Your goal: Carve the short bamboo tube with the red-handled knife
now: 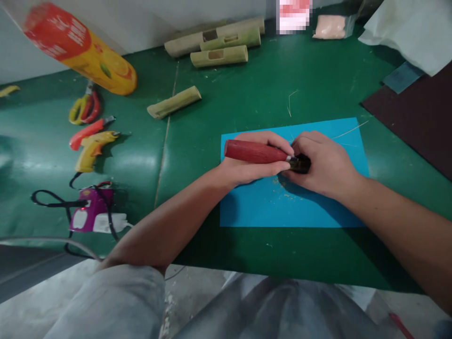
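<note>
My left hand [247, 172] is closed around a tool with a red wooden handle [256, 151]. A short metal collar shows at the handle's right end, between my thumb and fingertips. My right hand [323, 162] is closed right beside it, with its fingers curled at a dark, shiny piece [300, 164] that meets the collar. Whether that piece belongs to the tool is not clear, and the tip is hidden. Both hands are over a blue sheet [247, 214], where small pale shavings [284, 190] lie scattered below the fingers.
Several cut bamboo tubes [219, 56] lie at the back, and another bamboo piece [174, 102] sits nearer. On the left are an orange bottle [102, 70], scissors [84, 108], a yellow glue gun [93, 150] and a purple power strip [90, 209] with cords. Dark sheets [416, 113] lie right.
</note>
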### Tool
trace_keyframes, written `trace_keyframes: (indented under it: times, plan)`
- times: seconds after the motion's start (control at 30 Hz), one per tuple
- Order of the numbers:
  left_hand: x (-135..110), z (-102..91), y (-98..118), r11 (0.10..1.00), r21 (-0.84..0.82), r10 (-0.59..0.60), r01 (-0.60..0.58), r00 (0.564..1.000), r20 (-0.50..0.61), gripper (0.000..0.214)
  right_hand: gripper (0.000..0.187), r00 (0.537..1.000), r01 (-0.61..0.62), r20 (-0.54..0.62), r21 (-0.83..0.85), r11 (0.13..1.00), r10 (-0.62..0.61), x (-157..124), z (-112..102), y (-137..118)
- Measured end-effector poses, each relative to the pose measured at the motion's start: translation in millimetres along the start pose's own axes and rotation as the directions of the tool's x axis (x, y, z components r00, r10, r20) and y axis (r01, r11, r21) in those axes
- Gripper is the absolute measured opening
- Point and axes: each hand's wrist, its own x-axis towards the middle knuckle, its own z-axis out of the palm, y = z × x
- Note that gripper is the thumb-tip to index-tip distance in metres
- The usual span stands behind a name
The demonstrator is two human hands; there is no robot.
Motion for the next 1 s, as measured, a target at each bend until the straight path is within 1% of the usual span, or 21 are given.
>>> trace_keyframes:
  times: [0.13, 0.3, 0.47, 0.7, 0.83, 0.93, 1.0]
  plan:
    - [0.2, 0.1, 1.7, 1.000, -0.012, 0.010, -0.010, 1.000, 0.006, 0.029, 0.030, 1.000, 0.020, -0.024, 0.002, 1.000, -0.020, -0.1, 0.7, 0.0]
    - [0.5, 0.7, 0.8, 0.999, -0.033, 0.003, -0.003, 1.000, -0.003, 0.029, 0.031, 1.000, 0.009, -0.003, 0.009, 1.000, -0.009, 0.1, 0.5, 0.0]
    - [0.5, 0.9, -1.7, 0.998, -0.057, 0.036, -0.036, 0.999, -0.001, 0.027, 0.033, 1.000, -0.005, 0.002, 0.003, 1.000, 0.005, 0.2, -0.4, -0.3]
    - [1.0, 0.3, 0.7, 1.000, 0.009, 0.001, -0.001, 1.000, 0.028, 0.028, 0.032, 1.000, 0.020, -0.023, 0.018, 1.000, -0.020, -0.1, 1.9, 0.6]
    - [3.0, -0.9, 2.9, 0.999, 0.037, 0.010, -0.013, 0.997, 0.073, 0.023, 0.029, 1.000, 0.007, -0.003, 0.028, 1.000, -0.007, 0.7, 0.7, -0.5]
    - [3.7, -1.7, 2.7, 0.996, 0.073, 0.036, -0.044, 0.993, 0.111, 0.022, 0.027, 1.000, -0.006, 0.023, 0.024, 1.000, 0.005, 0.7, -1.2, -1.3]
    - [3.4, -2.1, 1.3, 0.993, 0.092, 0.065, -0.073, 0.994, 0.093, 0.023, 0.026, 1.000, -0.010, 0.022, 0.025, 1.000, 0.010, 0.3, -2.0, -1.6]
